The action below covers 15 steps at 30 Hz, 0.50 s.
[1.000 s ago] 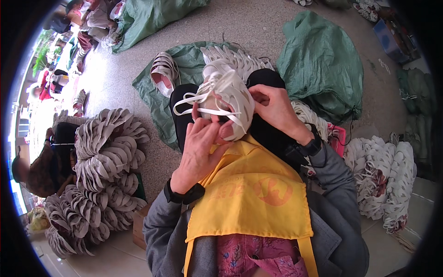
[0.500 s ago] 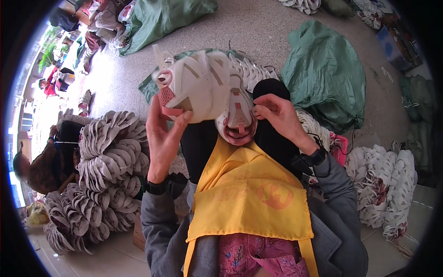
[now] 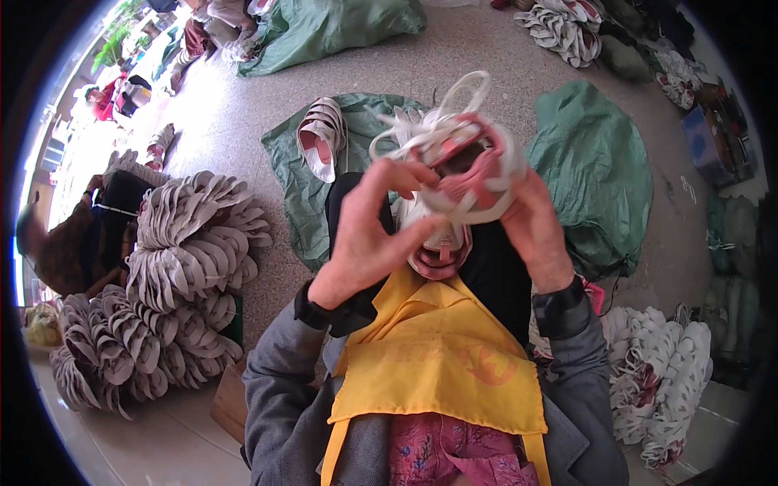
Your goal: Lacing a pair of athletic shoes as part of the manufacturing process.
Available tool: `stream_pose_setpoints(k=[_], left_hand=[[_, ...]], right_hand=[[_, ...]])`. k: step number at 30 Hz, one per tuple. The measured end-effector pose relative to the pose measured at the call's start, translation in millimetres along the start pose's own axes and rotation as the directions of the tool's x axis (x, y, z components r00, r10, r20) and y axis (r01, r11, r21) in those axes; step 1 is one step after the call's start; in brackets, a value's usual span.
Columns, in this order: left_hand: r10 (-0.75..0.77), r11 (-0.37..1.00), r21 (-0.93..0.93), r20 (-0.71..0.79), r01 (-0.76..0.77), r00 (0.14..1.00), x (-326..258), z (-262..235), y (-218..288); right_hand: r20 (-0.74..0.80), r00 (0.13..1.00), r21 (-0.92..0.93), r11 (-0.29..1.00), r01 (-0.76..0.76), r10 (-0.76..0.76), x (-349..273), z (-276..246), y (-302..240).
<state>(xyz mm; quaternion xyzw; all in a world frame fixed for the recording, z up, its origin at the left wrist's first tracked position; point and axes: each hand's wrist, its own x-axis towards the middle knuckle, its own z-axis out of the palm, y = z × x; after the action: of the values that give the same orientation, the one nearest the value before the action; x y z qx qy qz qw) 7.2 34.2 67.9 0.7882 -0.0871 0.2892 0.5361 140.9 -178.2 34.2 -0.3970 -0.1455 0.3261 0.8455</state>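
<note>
A white and pink shoe upper [image 3: 486, 190] with loose white laces is held above my knees, its opening toward me. My right hand [image 3: 535, 231] grips it by the right side. My left hand [image 3: 369, 223] has its fingers curled over the left edge of the opening, the thumb below; the hand is slightly blurred. Below the held piece, a second shoe upper [image 3: 438, 257] lies between my thighs, partly covered. Beyond my left knee, a white upper with a pink inside [image 3: 322, 142] sits on a spread green sack [image 3: 296, 215].
Bundles of stacked uppers [image 3: 190, 235] are piled at my left, and more white uppers [image 3: 656, 373] lie at my right. A green sack [image 3: 596, 170] stands beyond my right knee; another green sack [image 3: 332, 32] is farther off. A blue crate [image 3: 705, 146] stands far right.
The held upper has moved right and turned so its opening shows. My right hand, earlier beside it, now grips it. A white upper on the green sack has come into sight.
</note>
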Motion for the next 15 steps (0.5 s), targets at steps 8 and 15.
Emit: stream_pose_setpoints(k=[8,15], left_hand=[[-0.401,0.916,-0.041,-0.053,0.399,0.915,-7,-11,-38],[-0.235,0.966,0.162,0.222,0.201,0.946,-31,20,-44]], right_hand=[[-0.048,0.990,0.244,0.960,0.141,-0.133,27,-42,-27],[-0.056,0.980,-0.193,0.965,0.177,-0.191,62,-36,-44]])
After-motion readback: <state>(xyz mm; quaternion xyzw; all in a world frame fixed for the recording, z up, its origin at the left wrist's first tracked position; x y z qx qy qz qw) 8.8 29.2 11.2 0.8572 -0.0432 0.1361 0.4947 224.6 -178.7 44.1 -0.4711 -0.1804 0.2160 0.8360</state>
